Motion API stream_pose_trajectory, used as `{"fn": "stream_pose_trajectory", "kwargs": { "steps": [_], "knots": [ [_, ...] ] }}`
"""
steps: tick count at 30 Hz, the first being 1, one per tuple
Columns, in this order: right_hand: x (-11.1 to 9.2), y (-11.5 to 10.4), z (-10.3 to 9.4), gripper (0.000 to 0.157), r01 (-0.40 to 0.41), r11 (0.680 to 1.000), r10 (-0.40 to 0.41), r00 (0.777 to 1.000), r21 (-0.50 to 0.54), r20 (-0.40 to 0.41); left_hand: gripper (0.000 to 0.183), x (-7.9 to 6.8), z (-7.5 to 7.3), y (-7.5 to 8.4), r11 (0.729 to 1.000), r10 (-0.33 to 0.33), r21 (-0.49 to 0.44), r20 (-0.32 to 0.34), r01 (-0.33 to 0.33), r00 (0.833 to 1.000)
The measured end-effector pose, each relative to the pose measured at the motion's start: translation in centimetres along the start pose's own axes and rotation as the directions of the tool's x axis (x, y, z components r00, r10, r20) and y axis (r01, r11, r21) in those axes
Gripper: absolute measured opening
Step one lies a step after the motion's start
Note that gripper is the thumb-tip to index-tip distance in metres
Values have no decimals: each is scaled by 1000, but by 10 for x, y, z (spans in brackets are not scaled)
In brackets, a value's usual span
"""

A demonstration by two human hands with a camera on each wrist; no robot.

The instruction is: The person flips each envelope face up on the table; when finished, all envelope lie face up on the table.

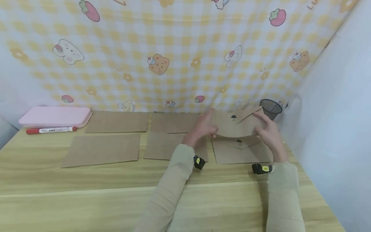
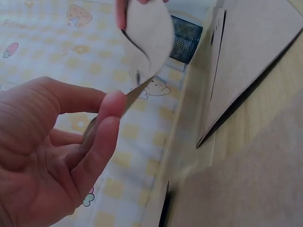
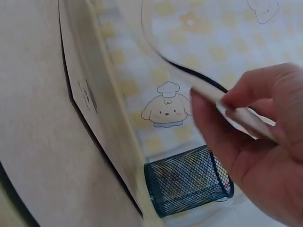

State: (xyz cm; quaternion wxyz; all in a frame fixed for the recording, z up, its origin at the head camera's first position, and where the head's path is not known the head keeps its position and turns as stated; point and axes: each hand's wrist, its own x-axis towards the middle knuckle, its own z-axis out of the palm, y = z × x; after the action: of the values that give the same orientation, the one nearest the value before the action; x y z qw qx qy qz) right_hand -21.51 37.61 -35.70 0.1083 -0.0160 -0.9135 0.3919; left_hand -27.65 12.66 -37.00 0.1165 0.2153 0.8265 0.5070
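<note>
Head view: I hold one envelope up at the back right of the table, in front of the cloth, with the lower envelope lying on the table just nearer me. My left hand pinches its left end between thumb and fingers; my right hand pinches the right end, near the cup.

It's brown paper, so I'd judge it very light, bendy and dry rather than slippery. It bows between my hands, and in both wrist views a dark gap shows along its curved edge. I'd expect it to crease or tear sooner than break, so a light grip by the two short ends seems best, kept off the flap so that doesn't get folded.

As for print, the held envelope carries a small dark hat motif with tiny marks beneath, too small for me to read; the lower envelope has the same. The marker has lettering on its white barrel that I can't make out, and I see none on the case. Near the cloth's top right, cropped letters look like "Lu". I can name no brand.
</note>
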Motion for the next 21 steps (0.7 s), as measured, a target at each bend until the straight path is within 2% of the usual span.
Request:
{"fn": "stream_pose_trajectory", "kwargs": {
  "steps": [5, 8, 14, 17, 21],
  "knots": [
    [-2, -4, 0, 47, 34, 997, -34, 999, -65, -3, 91, -2, 1, 1, 998, 39, 54, 65, -43, 997],
    [-3, -4, 1, 35, 45, 995, -47, 998, -86, -31, 85, -3, 2, 0, 994, 45, 99, 32, -48, 998],
    [-2, 0, 7, 23, 92, 958, -99, 995, -271, -12, 59, -6, 3, -1, 991, 84, 109, -39, -79, 996],
    [0, 1, 9, 24, 81, 961, -78, 997, -264, 22, 53, -6, 2, -2, 992, 93, 87, -57, -87, 994],
    [-2, 2, 10, 23, 22, 973, -20, 1000, -230, 14, 51, -9, 0, -5, 992, 89, 92, -70, -82, 994]
  ]
}}
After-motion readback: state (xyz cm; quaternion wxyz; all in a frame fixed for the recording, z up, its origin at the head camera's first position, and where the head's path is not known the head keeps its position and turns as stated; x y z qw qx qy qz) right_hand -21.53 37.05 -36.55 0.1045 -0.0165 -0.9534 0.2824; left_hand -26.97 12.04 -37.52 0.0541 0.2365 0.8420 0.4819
